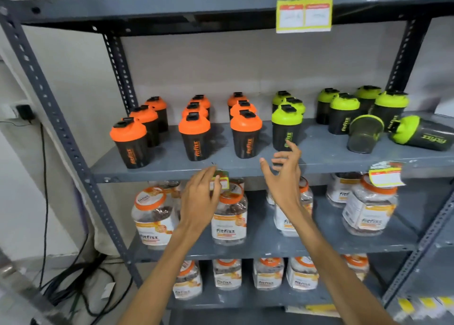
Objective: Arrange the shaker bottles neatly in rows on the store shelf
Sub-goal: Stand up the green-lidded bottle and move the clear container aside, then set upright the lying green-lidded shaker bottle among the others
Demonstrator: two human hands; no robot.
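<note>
- On middle shelf [319,157]: orange-lid shakers [194,138] rowed; green-lid shakers [342,114] jumbled right, two toppled.
- Left hand [199,199], right hand [285,177] both spread, empty.
- Likely light, rigid, slick plastic; grasp mid-body.

"fitfizz" printed vertically on black shaker bottles [196,145], orange and green lettering. "SUPER MARKET" heads price tag [304,6] at 1 o'clock, top shelf edge. "fitfizz" on jar labels [228,231] at 6 o'clock.

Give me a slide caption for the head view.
Open hands, left and right, reach toward shelf of orange and green shakers; two green ones lie toppled.
</note>
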